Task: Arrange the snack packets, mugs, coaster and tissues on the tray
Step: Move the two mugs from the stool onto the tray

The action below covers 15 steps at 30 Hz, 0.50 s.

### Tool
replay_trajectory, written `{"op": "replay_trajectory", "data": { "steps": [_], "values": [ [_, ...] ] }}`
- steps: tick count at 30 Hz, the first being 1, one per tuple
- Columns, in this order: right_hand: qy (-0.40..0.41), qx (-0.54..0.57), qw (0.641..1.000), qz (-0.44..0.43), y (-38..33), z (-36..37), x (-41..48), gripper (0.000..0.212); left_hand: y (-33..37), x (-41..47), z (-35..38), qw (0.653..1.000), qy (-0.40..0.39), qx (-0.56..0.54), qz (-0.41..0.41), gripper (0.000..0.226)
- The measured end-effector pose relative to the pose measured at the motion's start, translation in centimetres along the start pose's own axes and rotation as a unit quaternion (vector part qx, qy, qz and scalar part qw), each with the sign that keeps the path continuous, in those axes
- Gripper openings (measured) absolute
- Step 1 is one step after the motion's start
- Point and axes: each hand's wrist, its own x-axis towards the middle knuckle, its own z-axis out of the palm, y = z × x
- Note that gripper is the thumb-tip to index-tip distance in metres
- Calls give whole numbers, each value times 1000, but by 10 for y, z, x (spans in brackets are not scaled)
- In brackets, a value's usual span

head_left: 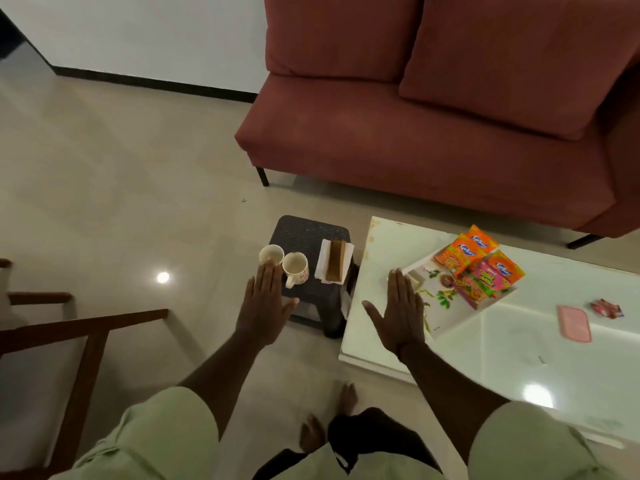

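Observation:
A white floral tray (441, 306) lies on the white coffee table (519, 358). Several orange and pink snack packets (479, 265) rest on its far right part. Two pale mugs (295, 268) stand on a dark plastic stool (308, 233) left of the table, one plain (271, 253) and one with a floral print. Beside them lies a brown coaster (335, 260) on white tissues (322, 261). My left hand (265, 303) hovers flat and empty just in front of the mugs. My right hand (401, 310) is spread flat over the tray's near left end, holding nothing.
A red sofa (433, 116) stands behind the table. On the table's right lie a pink phone-like case (574, 323) and a small red wrapper (606, 308). A wooden chair frame (69, 334) is at the left. My bare feet (329, 417) are on the tiled floor.

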Motion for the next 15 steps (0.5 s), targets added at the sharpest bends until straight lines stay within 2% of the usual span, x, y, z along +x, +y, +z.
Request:
{"op": "replay_trajectory", "data": {
  "steps": [5, 7, 8, 9, 11, 12, 14, 15],
  "values": [
    [-51, 77, 996, 11, -59, 32, 16, 89, -37, 12, 3, 996, -27, -36, -83, 83],
    [-71, 123, 989, 32, -78, 45, 28, 87, -47, 24, 6, 974, -57, -140, -171, 77],
    [-92, 169, 979, 59, -87, 51, 35, 83, -51, 31, 5, 939, -87, -235, -234, 68],
    [-126, 229, 960, 97, -96, 57, 41, 77, -55, 37, 5, 881, -101, -354, -297, 55],
    [-193, 352, 899, 175, -109, 68, 53, 65, -63, 47, 2, 734, -83, -551, -388, 33],
    [-207, 403, 865, 214, -114, 73, 60, 59, -67, 52, 1, 693, -77, -592, -405, 30],
    [-215, 477, 804, 282, -124, 86, 71, 52, -78, 65, 4, 678, -92, -604, -409, 25],
    [-221, 491, 786, 303, -128, 89, 76, 51, -81, 71, 6, 678, -100, -606, -404, 21]
  ]
}}
